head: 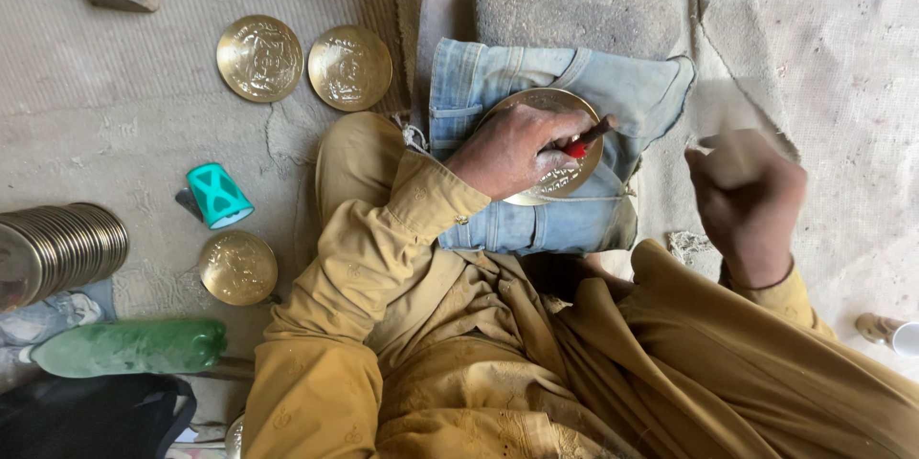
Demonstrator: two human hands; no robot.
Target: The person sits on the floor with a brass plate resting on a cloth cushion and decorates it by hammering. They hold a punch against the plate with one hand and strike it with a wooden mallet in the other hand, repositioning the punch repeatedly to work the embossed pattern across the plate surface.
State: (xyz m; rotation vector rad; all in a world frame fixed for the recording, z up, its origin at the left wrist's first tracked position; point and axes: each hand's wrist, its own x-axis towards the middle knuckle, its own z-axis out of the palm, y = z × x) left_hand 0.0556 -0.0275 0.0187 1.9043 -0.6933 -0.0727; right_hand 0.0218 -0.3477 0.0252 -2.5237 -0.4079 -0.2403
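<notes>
- Head view looks down on a seated person in mustard-yellow clothes, working on the ground.
- A round brass plate point(565, 177) lies flat on folded blue denim point(593, 86). I think the cloth is there as a soft bed, so the plate does not slide or ring on the hard ground.
- The left hand point(512, 148) rests on top of the plate, palm down. Its fingers are curled and pinch a thin tool with a red and brown handle point(586, 138), whose lower end goes down toward the plate face. The weight of this hand seems also to keep the plate in place.
- The left forearm comes across the body from the lower left, with the wrist low.
- The right hand point(747, 201) is lifted above the ground, well apart from the plate. It is closed like a fist around something pale point(728, 119), but this part is blurred and I cannot tell what it is.
- Three more embossed brass plates point(259, 58) lie flat on the ground to the left. A stack of metal discs point(62, 248), a small teal container point(218, 196) and a green bottle point(129, 346) are also on that side, away from both hands.
</notes>
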